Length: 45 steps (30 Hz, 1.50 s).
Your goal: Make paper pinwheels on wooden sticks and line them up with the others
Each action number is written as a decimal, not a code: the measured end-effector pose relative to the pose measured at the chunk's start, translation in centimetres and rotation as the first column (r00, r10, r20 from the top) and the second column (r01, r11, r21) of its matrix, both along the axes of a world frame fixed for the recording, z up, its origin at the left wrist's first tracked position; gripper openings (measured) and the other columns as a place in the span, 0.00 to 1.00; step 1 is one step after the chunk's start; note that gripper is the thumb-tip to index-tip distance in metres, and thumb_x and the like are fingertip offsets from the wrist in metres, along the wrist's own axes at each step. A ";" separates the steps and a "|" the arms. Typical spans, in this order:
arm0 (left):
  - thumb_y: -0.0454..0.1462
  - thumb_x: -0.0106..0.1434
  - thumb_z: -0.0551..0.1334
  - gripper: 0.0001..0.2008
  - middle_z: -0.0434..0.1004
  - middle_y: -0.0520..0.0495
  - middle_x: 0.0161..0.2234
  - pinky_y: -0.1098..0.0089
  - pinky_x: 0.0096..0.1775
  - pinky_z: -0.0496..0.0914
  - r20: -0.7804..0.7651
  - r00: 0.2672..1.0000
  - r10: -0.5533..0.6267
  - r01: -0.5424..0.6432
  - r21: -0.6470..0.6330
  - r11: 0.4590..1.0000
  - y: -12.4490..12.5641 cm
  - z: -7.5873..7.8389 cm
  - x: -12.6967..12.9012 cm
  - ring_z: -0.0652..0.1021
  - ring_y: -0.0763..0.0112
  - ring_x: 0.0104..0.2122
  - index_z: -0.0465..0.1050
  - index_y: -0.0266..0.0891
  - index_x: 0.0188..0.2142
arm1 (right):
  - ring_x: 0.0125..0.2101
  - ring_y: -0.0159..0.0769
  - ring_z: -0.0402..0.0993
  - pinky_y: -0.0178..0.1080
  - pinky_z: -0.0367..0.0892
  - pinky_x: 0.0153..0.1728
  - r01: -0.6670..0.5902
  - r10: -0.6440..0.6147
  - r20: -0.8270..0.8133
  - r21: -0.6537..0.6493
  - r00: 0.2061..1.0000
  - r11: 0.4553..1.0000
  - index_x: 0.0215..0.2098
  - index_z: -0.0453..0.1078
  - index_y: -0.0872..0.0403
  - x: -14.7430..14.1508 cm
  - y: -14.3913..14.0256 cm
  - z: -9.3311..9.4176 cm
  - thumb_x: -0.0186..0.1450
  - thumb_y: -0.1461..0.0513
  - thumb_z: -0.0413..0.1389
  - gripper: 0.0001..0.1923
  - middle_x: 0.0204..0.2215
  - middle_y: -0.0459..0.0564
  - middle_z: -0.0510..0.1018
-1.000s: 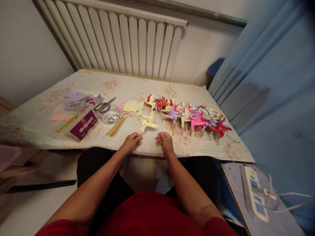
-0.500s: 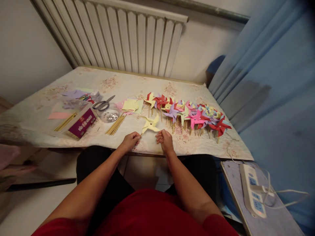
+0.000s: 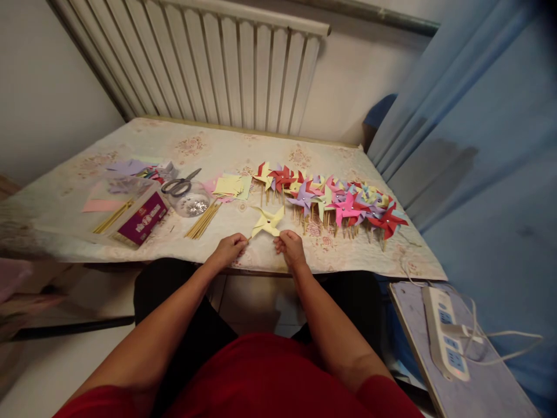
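Observation:
A pale yellow paper pinwheel (image 3: 266,222) with a dark centre pin is held just above the table's front edge. My left hand (image 3: 230,248) is closed on its stick, most of which is hidden in the fist. At the lower right blade, my right hand (image 3: 290,245) has its thumb and forefinger closed on the tip, the other fingers curled under. Beyond my right hand lies a dense group of finished pinwheels (image 3: 346,206) in red, pink, purple and yellow. Loose wooden sticks (image 3: 202,220) are left of the pinwheel, and yellow paper squares (image 3: 228,186) are behind it.
On the left are a purple-labelled clear box (image 3: 141,219) with sticks, a round dish of small shiny pins (image 3: 191,205), scissors (image 3: 180,184) and coloured paper (image 3: 126,167). A power strip (image 3: 446,331) with a white cable rests on a side surface at right, by a blue curtain (image 3: 491,145).
The yellow pinwheel's blades have turned slightly, the lower right tip shifting left with my right hand. My left hand has stayed nearly in place on the stick.

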State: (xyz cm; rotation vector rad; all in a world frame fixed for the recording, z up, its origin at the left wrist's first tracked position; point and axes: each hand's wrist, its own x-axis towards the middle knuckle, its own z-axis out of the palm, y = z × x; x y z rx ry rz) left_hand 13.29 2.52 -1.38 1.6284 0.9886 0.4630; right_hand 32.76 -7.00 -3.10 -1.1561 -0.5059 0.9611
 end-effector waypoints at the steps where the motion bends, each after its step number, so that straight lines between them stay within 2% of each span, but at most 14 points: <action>1: 0.45 0.53 0.60 0.10 0.65 0.56 0.18 0.73 0.21 0.61 -0.001 1.000 -0.004 0.004 0.002 1.000 0.0 0.0 0.0 0.65 0.73 0.18 0.67 0.41 0.28 | 0.16 0.26 0.66 0.29 0.62 0.14 0.000 0.000 0.000 -0.003 1.000 1.000 0.25 0.66 0.53 0.0 0.0 0.0 0.54 0.55 0.61 0.11 0.20 0.44 0.76; 18: 0.44 0.53 0.59 0.09 0.66 0.55 0.18 0.72 0.22 0.61 -0.037 0.999 -0.005 0.007 0.057 0.998 0.0 0.3 -0.1 0.66 0.72 0.19 0.68 0.41 0.27 | 0.15 0.25 0.64 0.28 0.60 0.14 0.020 -0.018 0.061 -0.030 0.998 0.999 0.24 0.66 0.53 -0.2 0.0 0.0 0.55 0.58 0.56 0.07 0.19 0.44 0.76; 26: 0.44 0.52 0.59 0.09 0.66 0.55 0.18 0.72 0.23 0.60 -0.027 1.000 -0.007 0.008 0.025 1.000 0.1 0.5 -0.3 0.66 0.72 0.19 0.68 0.41 0.26 | 0.16 0.27 0.66 0.30 0.63 0.14 0.009 -0.009 0.011 -0.015 1.000 1.000 0.25 0.67 0.54 -0.1 0.1 0.0 0.57 0.53 0.58 0.12 0.20 0.46 0.76; 29: 0.45 0.52 0.59 0.10 0.66 0.55 0.18 0.72 0.25 0.61 -0.037 0.999 -0.009 0.011 0.050 0.999 0.3 0.6 -0.6 0.66 0.71 0.20 0.68 0.41 0.26 | 0.19 0.29 0.70 0.31 0.68 0.18 0.035 -0.035 -0.021 0.007 0.999 0.999 0.27 0.69 0.54 -0.2 0.1 -0.2 0.58 0.52 0.59 0.14 0.20 0.45 0.75; 32: 0.45 0.53 0.59 0.11 0.66 0.54 0.19 0.72 0.27 0.61 -0.055 0.998 -0.017 0.023 0.116 0.993 0.6 0.9 -1.2 0.66 0.71 0.22 0.69 0.40 0.25 | 0.27 0.31 0.74 0.34 0.74 0.29 0.095 -0.093 -0.026 0.058 0.995 0.994 0.28 0.71 0.53 -0.4 0.0 -0.3 0.59 0.52 0.59 0.13 0.25 0.46 0.76; 36: 0.46 0.52 0.60 0.11 0.67 0.54 0.20 0.71 0.28 0.61 -0.086 0.996 -0.007 0.018 0.129 0.991 0.9 1.5 -2.0 0.67 0.70 0.24 0.71 0.40 0.26 | 0.33 0.33 0.77 0.37 0.76 0.39 0.135 -0.129 -0.068 0.079 0.989 0.988 0.28 0.70 0.54 -0.3 0.0 -0.4 0.61 0.49 0.59 0.16 0.28 0.48 0.77; 40: 0.45 0.52 0.60 0.10 0.66 0.54 0.19 0.71 0.27 0.59 -0.133 0.991 -0.007 0.031 0.178 0.984 1.2 2.3 -2.7 0.66 0.70 0.24 0.71 0.40 0.24 | 0.32 0.34 0.78 0.40 0.76 0.40 0.127 -0.115 -0.122 0.098 0.986 0.987 0.28 0.70 0.54 -0.1 0.1 -0.4 0.61 0.47 0.59 0.18 0.27 0.48 0.77; 45: 0.44 0.54 0.58 0.10 0.65 0.54 0.19 0.71 0.29 0.58 -0.208 0.977 -0.042 0.092 0.237 0.967 1.7 3.2 -3.2 0.66 0.69 0.24 0.70 0.41 0.23 | 0.32 0.33 0.77 0.39 0.76 0.39 0.109 -0.091 -0.143 0.119 0.985 0.987 0.28 0.70 0.53 0.0 0.0 -0.4 0.59 0.49 0.62 0.16 0.28 0.47 0.77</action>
